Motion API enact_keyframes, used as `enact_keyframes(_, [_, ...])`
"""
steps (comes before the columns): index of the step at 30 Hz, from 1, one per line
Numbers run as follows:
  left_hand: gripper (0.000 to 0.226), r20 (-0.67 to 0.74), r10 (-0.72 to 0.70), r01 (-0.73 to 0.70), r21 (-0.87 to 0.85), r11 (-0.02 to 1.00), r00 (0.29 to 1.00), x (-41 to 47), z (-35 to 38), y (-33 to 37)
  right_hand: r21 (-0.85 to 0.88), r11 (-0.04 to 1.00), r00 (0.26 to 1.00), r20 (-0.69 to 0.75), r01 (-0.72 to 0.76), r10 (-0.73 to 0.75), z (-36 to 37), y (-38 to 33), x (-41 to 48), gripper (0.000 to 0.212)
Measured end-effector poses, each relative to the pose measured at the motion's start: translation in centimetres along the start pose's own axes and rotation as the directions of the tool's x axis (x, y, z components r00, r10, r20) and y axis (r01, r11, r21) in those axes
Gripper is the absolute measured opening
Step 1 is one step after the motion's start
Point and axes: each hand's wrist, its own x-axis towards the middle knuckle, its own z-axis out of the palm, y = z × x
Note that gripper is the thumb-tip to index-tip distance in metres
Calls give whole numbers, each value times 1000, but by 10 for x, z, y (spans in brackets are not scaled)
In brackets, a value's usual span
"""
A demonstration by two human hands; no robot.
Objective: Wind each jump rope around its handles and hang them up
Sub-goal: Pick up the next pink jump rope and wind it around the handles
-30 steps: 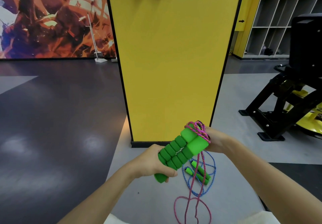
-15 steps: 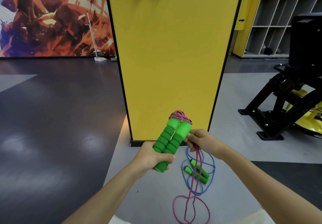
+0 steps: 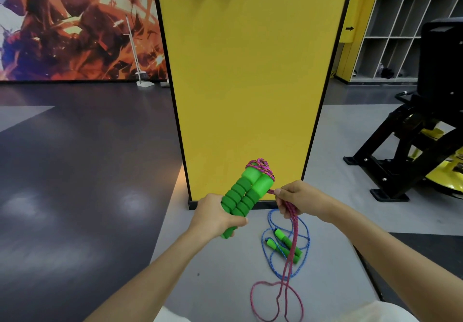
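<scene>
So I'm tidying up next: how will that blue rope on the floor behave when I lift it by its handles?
Probably floppy: the blue rope lies in loose, overlapping loops on the floor, so its cord would likely dangle and trail. The cord looks thin, so it is probably light. Its green handles look like foam, so likely easy to grip.

The right hand [image 3: 298, 199] has swung from behind the tops of the green handles [image 3: 250, 191] to their right, pulling the pink rope [image 3: 296, 226] sideways; the handles now stand steeper.
</scene>
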Motion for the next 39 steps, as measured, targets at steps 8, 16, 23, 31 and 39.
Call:
enact_keyframes(8, [28,-72,60,-30,369,929,996,12,-12,-2,-386,922,995,-66,44,-75,-11,-12,-8,36])
enact_keyframes(16, [29,-42,126,-59,710,702,991,13,-21,3,-746,655,985,6,120,-174,-18,-40,-22,34])
enact_keyframes(23, [31,24,172,-122,798,590,985,15,-24,8,-548,833,996,-5,75,-93,-29,-53,-12,41])
enact_keyframes(31, [34,203,187,-269,847,458,961,12,-22,14,-750,641,986,117,166,-119,-29,-72,-6,32])
enact_keyframes(39, [33,340,121,-346,745,570,932,7,-26,13,-750,562,936,251,350,-248,-34,-83,7,13])
